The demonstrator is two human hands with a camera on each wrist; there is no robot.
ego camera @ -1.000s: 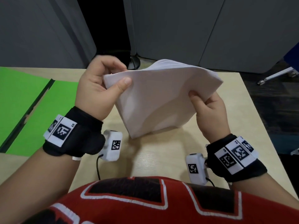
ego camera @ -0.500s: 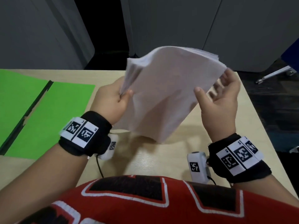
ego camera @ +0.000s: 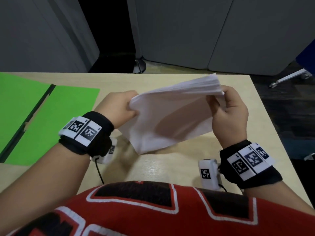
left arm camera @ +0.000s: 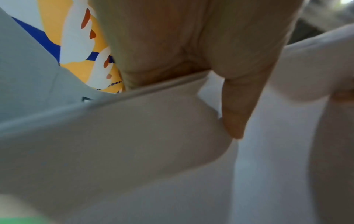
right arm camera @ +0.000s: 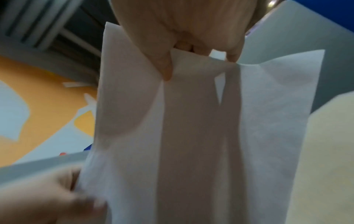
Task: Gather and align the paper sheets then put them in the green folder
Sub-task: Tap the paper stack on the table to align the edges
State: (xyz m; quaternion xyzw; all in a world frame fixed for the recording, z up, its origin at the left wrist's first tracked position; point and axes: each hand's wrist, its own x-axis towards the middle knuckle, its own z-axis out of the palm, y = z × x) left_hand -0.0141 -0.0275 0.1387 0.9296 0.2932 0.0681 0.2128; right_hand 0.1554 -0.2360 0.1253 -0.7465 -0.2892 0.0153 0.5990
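I hold a stack of white paper sheets (ego camera: 170, 116) above the table, tilted, with its lower corner near the tabletop. My left hand (ego camera: 122, 108) grips the stack's left edge; in the left wrist view the thumb (left arm camera: 237, 109) presses into the paper (left arm camera: 134, 144). My right hand (ego camera: 226, 108) pinches the right corner, where the sheet edges fan slightly. The right wrist view shows its fingers (right arm camera: 162, 60) curled round the paper (right arm camera: 191, 136). The green folder (ego camera: 42, 116) lies open and flat on the table to the left, apart from both hands.
The light wooden table (ego camera: 162, 167) ends at its right edge (ego camera: 272, 133) close to my right wrist. Grey partition panels (ego camera: 221, 31) stand behind the table. A chair base (ego camera: 289, 77) is on the floor at the far right.
The stack has dropped from a raised, nearly upright position to a lower, flatter tilt. My right hand went from open beside the stack to pinching its corner. The left hand moved left.
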